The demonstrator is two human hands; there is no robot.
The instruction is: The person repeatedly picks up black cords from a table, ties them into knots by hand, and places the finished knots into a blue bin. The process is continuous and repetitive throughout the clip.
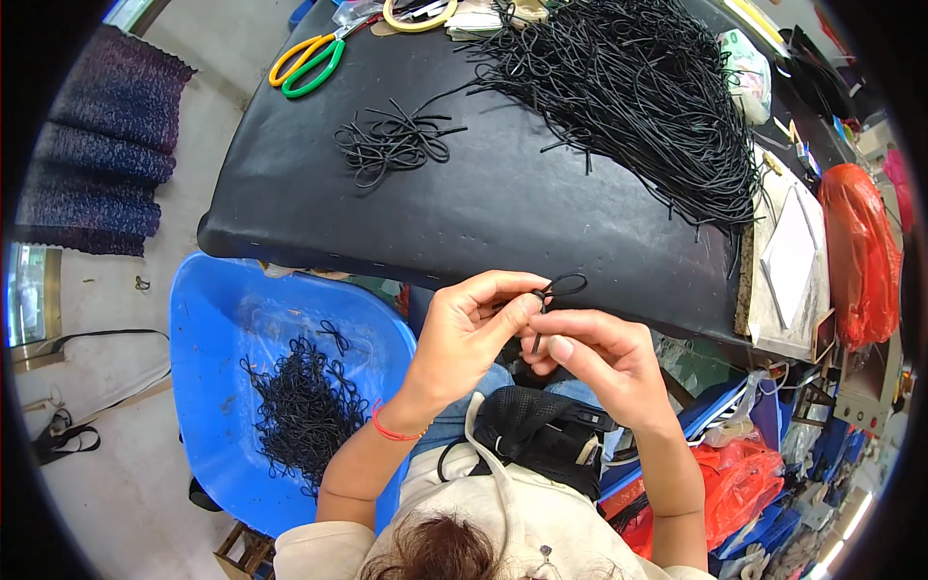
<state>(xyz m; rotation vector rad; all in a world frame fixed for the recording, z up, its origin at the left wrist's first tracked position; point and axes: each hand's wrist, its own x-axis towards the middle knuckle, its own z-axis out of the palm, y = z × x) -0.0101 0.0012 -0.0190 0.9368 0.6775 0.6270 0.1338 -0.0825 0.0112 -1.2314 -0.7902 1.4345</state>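
Just off the near edge of the black table, my left hand (488,324) pinches a thin black cord (568,284) between thumb and fingers. The cord makes a small loop that stands out past my fingertips to the right. My right hand (604,358) is close beside it, thumb and fingers closed on a short end of the same cord hanging below. Part of the cord is hidden by my fingers. A small loose bunch of black cords (391,143) lies on the table ahead of my hands.
A big heap of black cords (628,97) covers the far right of the table (464,208). Scissors (309,66) with orange and green handles lie far left. At my left, a blue tub (213,319) holds looped cords (304,406). A red plastic bag (858,256) is at right.
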